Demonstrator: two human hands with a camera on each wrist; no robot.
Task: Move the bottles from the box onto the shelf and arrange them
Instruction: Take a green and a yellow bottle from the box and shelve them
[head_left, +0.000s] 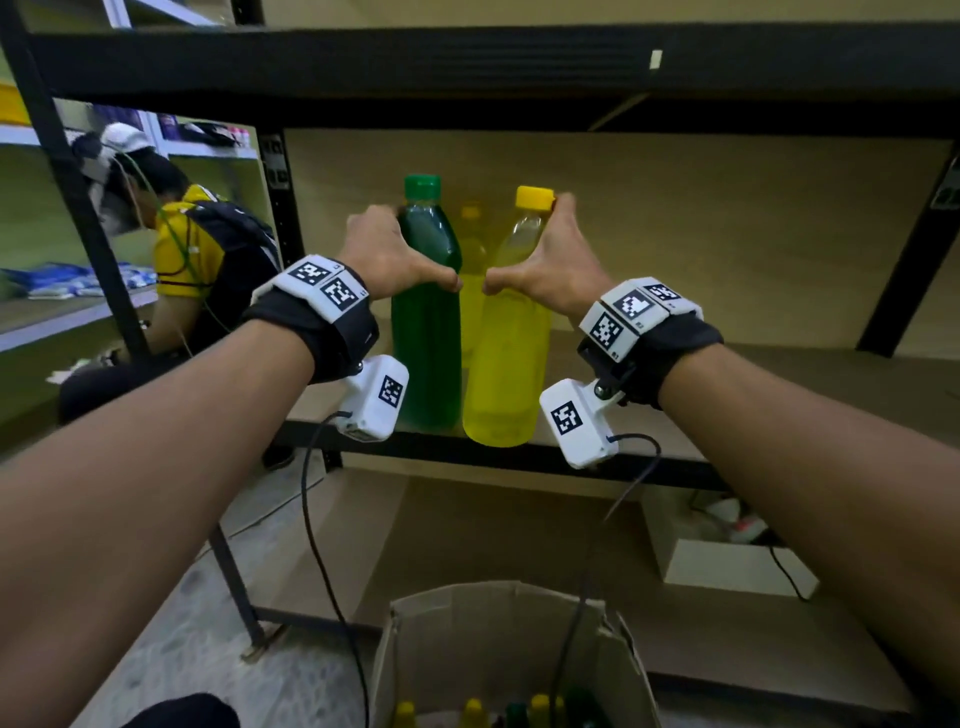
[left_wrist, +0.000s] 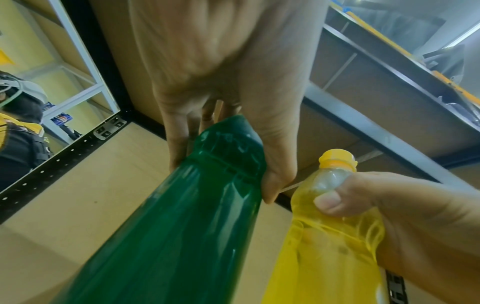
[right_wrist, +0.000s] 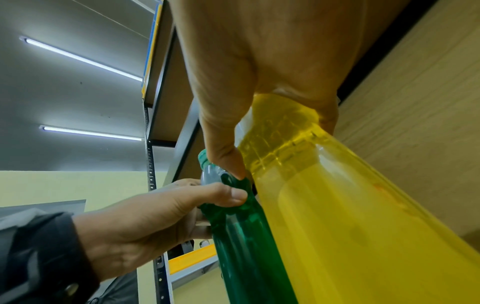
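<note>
A green bottle (head_left: 427, 332) with a green cap stands at the front edge of the shelf board (head_left: 727, 395). My left hand (head_left: 395, 254) grips its upper part. Right beside it stands a yellow bottle (head_left: 511, 358) with a yellow cap, held round its shoulder by my right hand (head_left: 545, 260). A second yellow bottle (head_left: 471, 244) stands behind the two, mostly hidden. The left wrist view shows my left hand (left_wrist: 221, 115) round the green bottle (left_wrist: 182, 236); the right wrist view shows my right hand (right_wrist: 259, 82) round the yellow bottle (right_wrist: 350, 205). The cardboard box (head_left: 498, 639) on the floor below holds several more bottles.
The black shelf frame (head_left: 467, 62) runs above, with a black post (head_left: 78, 208) at the left. Another person in a yellow shirt (head_left: 182, 249) crouches at the left behind the rack. A white box (head_left: 737, 566) lies on the lower board at the right.
</note>
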